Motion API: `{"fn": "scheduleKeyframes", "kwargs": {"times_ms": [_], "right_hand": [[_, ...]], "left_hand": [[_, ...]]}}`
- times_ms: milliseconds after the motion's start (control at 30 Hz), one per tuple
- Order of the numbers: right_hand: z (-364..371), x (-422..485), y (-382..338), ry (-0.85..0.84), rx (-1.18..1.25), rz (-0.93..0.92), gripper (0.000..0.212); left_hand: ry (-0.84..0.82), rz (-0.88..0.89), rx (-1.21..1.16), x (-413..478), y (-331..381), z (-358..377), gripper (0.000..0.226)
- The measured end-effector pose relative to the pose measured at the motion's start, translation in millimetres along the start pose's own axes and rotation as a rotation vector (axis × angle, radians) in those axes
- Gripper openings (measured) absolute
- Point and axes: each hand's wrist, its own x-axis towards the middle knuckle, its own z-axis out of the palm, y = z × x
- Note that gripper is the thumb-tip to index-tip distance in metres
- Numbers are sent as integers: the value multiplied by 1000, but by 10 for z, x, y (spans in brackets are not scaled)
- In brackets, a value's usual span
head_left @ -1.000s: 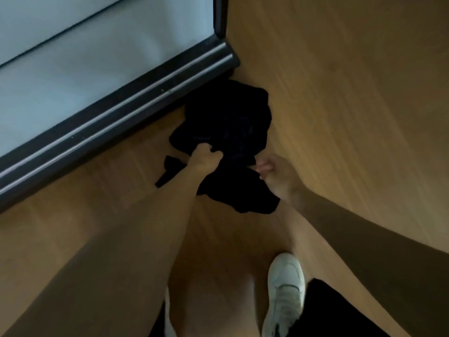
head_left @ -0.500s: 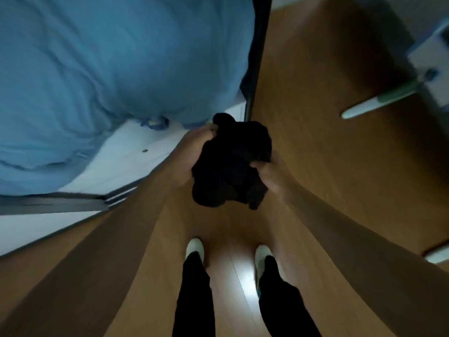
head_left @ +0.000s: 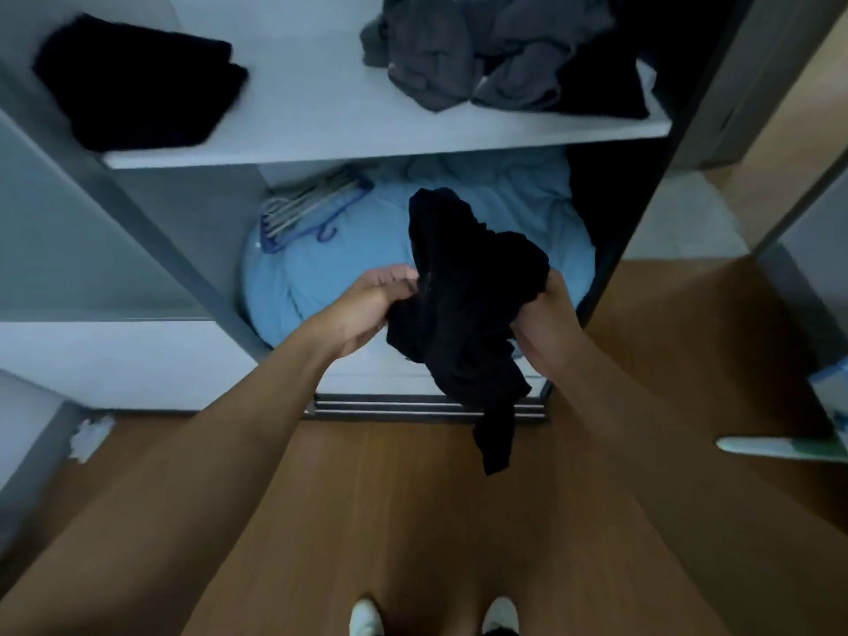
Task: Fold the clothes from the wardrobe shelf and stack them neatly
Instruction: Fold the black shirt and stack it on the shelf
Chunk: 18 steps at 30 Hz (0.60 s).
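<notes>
A crumpled black garment [head_left: 463, 305] hangs in the air in front of the open wardrobe, one end dangling toward the floor. My left hand [head_left: 371, 305] grips its left side and my right hand [head_left: 548, 323] grips its right side. On the white wardrobe shelf [head_left: 321, 107] above, a folded black garment [head_left: 137, 84] lies at the left. A heap of unfolded grey clothes [head_left: 459, 52] sits at the right, with a dark piece [head_left: 601, 80] beside it.
Below the shelf lies a bulky light-blue bundle [head_left: 330, 277] with several hangers [head_left: 307, 208] on top. The sliding-door track [head_left: 413, 406] runs along the wooden floor [head_left: 413, 521]. My white shoes [head_left: 367, 619] stand at the bottom edge. A white-green object [head_left: 780, 447] lies at the right.
Both hands lifted the black garment from the floor by the door track up to the wardrobe front. The view rose from the floor to the shelves.
</notes>
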Motion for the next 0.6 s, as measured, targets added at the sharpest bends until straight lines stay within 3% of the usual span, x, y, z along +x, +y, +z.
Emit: {"fn": "scheduleKeyframes", "kwargs": {"times_ms": [133, 300, 400, 533, 600], "right_hand": [[606, -165, -237, -81, 102, 70, 18], [1260, -354, -444, -153, 24, 77, 12], [1486, -391, -450, -236, -190, -4, 50], [1699, -471, -503, -421, -260, -86, 24], [1783, -477, -516, -460, -246, -101, 23]], "left_hand": [[248, 82, -94, -528, 451, -424, 41], [380, 79, -329, -1172, 665, -981, 30], [426, 101, -428, -1465, 782, -1283, 32], [464, 126, -479, -1711, 938, -1529, 35], [481, 146, -492, -1807, 1000, -1606, 29]]}}
